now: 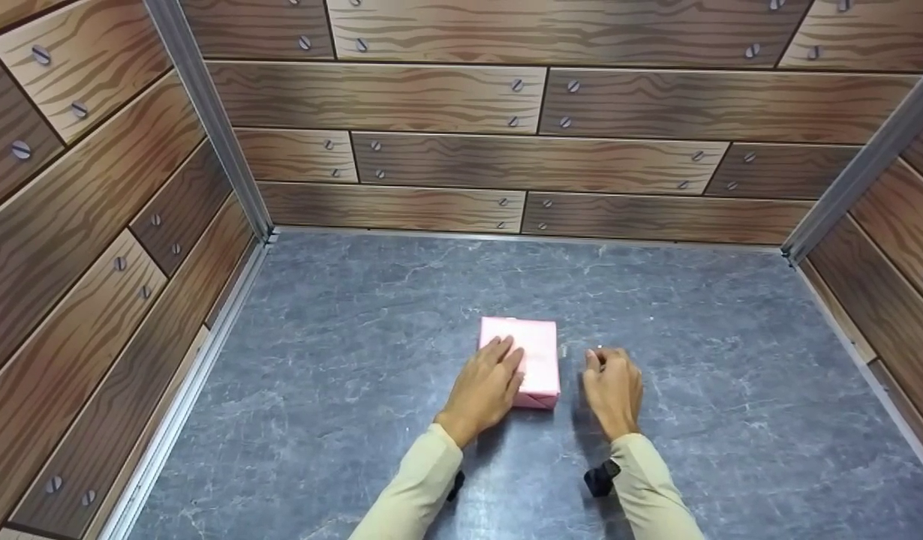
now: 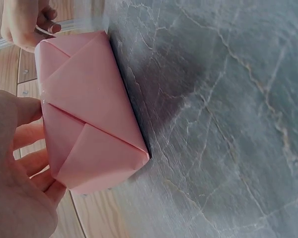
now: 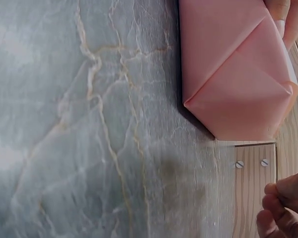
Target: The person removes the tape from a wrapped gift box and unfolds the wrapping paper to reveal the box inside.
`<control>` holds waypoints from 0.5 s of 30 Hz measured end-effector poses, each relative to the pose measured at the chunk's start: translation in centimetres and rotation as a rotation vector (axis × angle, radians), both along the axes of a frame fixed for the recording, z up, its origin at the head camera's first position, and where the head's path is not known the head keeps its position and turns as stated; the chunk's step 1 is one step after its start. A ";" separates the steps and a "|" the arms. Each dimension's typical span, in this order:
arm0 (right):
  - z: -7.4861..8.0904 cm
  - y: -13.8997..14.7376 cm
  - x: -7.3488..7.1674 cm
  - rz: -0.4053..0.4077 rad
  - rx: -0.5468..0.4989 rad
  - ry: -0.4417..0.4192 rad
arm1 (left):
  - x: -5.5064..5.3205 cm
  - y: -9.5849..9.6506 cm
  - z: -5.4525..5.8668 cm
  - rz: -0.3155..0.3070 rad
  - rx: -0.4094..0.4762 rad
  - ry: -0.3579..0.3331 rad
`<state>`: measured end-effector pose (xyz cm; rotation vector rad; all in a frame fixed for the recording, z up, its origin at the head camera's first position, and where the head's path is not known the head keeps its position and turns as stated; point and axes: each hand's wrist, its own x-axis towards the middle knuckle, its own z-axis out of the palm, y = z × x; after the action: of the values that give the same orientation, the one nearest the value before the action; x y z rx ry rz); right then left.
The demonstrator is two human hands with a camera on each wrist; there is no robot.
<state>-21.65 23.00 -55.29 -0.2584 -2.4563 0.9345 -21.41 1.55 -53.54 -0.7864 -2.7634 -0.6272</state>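
Note:
A box wrapped in pink paper lies flat on the grey marbled surface. Its end, with folded triangular paper flaps, faces the wrist cameras. My left hand rests on the left part of the box's top, fingers extended over it. In the left wrist view, those fingers lie against the paper. To the right of the box and apart from it is my right hand, its fingers curled in. Thumb and forefinger come together in the right wrist view; I make out nothing between them there. A tiny white speck shows at its fingertips in the head view.
Wood-plank-patterned walls with printed screws enclose the surface at the back and both sides. Metal strips run along the edges and corners. Grey marbled tabletop extends around the box. Each sleeve has a dark wrist device.

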 end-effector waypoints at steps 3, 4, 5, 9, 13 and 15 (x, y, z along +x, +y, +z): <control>0.3 0.1 0.2 0.001 -0.006 -0.031 | 0.0 0.1 0.0 0.005 -0.002 0.018; 0.4 0.1 0.3 0.005 -0.007 -0.038 | 0.0 0.1 -0.1 0.009 -0.006 0.024; 0.6 0.1 0.4 0.010 -0.005 -0.039 | 0.0 0.2 -0.1 0.015 -0.012 0.029; 1.3 -0.1 1.1 0.045 0.001 -0.011 | 0.0 0.4 -0.1 0.033 -0.015 0.024; 1.9 -0.7 2.2 0.098 0.013 0.050 | 0.1 0.6 -0.1 0.056 -0.007 0.053; 2.2 -1.1 2.7 0.131 0.015 0.071 | 0.2 0.8 -0.2 0.076 -0.007 0.097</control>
<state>-18.90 21.86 -53.09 -0.0586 -2.4369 0.9624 -21.25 2.38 -53.76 -0.6910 -2.6946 -0.5501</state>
